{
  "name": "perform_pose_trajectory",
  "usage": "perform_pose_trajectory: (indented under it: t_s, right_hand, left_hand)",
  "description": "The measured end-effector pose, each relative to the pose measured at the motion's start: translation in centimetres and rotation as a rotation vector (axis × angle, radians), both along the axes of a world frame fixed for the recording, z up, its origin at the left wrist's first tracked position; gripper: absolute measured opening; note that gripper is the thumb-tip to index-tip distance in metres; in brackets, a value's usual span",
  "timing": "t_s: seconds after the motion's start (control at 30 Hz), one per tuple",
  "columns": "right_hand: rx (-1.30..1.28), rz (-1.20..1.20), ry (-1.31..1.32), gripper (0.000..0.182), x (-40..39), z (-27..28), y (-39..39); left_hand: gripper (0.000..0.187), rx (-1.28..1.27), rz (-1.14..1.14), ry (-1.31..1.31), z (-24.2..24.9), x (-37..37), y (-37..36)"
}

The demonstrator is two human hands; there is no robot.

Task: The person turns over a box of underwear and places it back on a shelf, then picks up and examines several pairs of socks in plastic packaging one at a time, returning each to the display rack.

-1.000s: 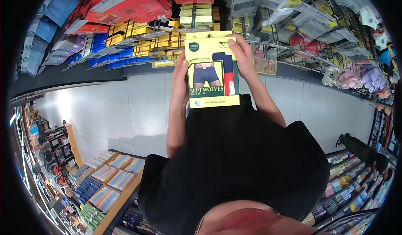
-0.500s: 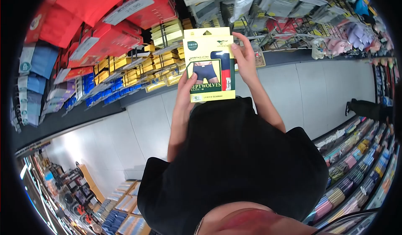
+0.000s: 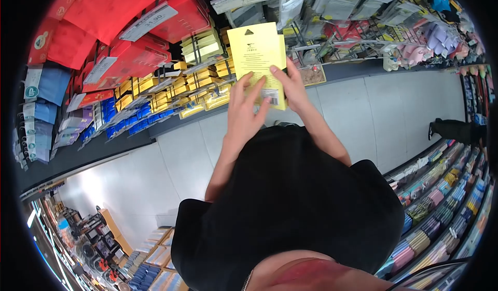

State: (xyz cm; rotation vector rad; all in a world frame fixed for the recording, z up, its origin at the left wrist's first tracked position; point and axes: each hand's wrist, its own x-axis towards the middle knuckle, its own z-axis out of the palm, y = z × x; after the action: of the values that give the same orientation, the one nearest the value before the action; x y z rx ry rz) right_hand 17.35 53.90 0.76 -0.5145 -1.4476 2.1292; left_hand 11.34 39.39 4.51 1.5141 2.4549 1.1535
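A yellow underwear box [image 3: 255,42] is held up in front of my chest, its back face turned toward me. That face carries small printed text, a barcode near the bottom and a hang-hole at the top. My right hand [image 3: 294,87] grips the box's right edge, thumb on the back face and the other fingers mostly hidden behind. Across the lower left of the box lies my left hand [image 3: 244,109], its fingers spread apart and touching the back face. The front of the box is out of sight.
Hanging red packs [image 3: 132,57], yellow boxes [image 3: 168,91] and blue packs [image 3: 44,104] line the rack ahead and left. Clear-wrapped goods [image 3: 337,5] hang at upper right. Shelves of folded goods [image 3: 436,197] stand at right. Near the right edge is a person's dark-clothed leg [image 3: 451,130].
The box has been turned over, from its pictured front to its printed back. My left hand has moved from the left edge onto the back face, fingers spreading.
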Motion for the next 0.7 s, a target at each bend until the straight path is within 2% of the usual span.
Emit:
perform_pose_trajectory:
  t_s: [0.07,0.1,0.13,0.2,0.23,0.33,0.37,0.43,0.47,0.5,0.53,0.57,0.6,0.67,0.7]
  right_hand:
    - [-0.41,0.076,0.02,0.038,0.0,0.1,0.6]
    - [-0.431,0.088,0.002,0.039,0.0,-0.1,0.7]
    - [-0.436,0.102,-0.003,0.039,0.1,-0.5,0.7]
    - [-0.695,0.219,0.059,0.042,0.3,-1.1,0.5]
    - [-0.697,0.231,0.059,0.044,0.2,-0.9,0.0]
    - [-0.682,0.306,0.062,0.045,-0.1,-2.2,-0.9]
    - [-0.684,0.315,0.057,0.045,-0.1,-2.5,-1.1]
    - [-0.412,0.207,-0.076,0.051,-0.4,-2.9,-1.5]
    - [-0.409,0.211,-0.081,0.051,-0.5,-3.2,-1.8]
    - [-0.139,0.145,-0.164,0.055,-0.5,-3.5,-2.3]
    - [0.133,0.077,-0.242,0.059,-0.6,-3.6,-2.6]
    - [0.105,0.178,-0.121,0.065,-0.6,-3.6,-2.9]
    - [0.108,0.183,-0.125,0.065,-0.6,-3.4,-3.3]
    - [-0.013,0.28,-0.05,0.065,-0.7,-3.2,-4.0]
    - [-0.057,0.256,-0.072,0.057,-0.9,-3.4,-3.9]
  left_hand:
    - [0.05,0.02,0.163,0.159,-1.4,-1.2,-0.7]
    - [0.054,0.122,0.22,0.073,-2.6,-1.7,-1.2]
    - [0.054,0.116,0.235,0.072,-3.7,-1.8,-1.7]
    - [0.057,0.344,0.258,-0.74,-4.6,-1.6,-2.7]
    - [0.056,0.386,0.14,-1.015,-3.6,-1.5,-3.1]
    - [0.054,0.311,0.114,-1.003,-4.8,-0.8,-4.2]
    - [0.051,0.356,0.114,-1.051,-5.0,-0.5,-4.4]
    - [0.051,0.378,0.163,-1.008,-5.4,-0.2,-4.5]
    - [0.051,0.393,0.205,-0.967,-5.6,0.0,-4.6]
    - [0.051,0.398,0.209,-0.971,-5.4,0.4,-4.4]
    - [0.054,0.194,0.361,-0.809,-5.1,0.8,-4.1]
    - [0.056,-0.009,0.505,-0.639,-4.8,1.2,-3.6]
    - [0.056,-0.005,0.509,-0.643,-4.5,1.6,-3.2]
    - [0.06,-0.075,0.337,-0.271,-4.0,2.4,-2.5]
    - [0.06,-0.008,0.23,-0.03,-4.7,2.5,-2.5]
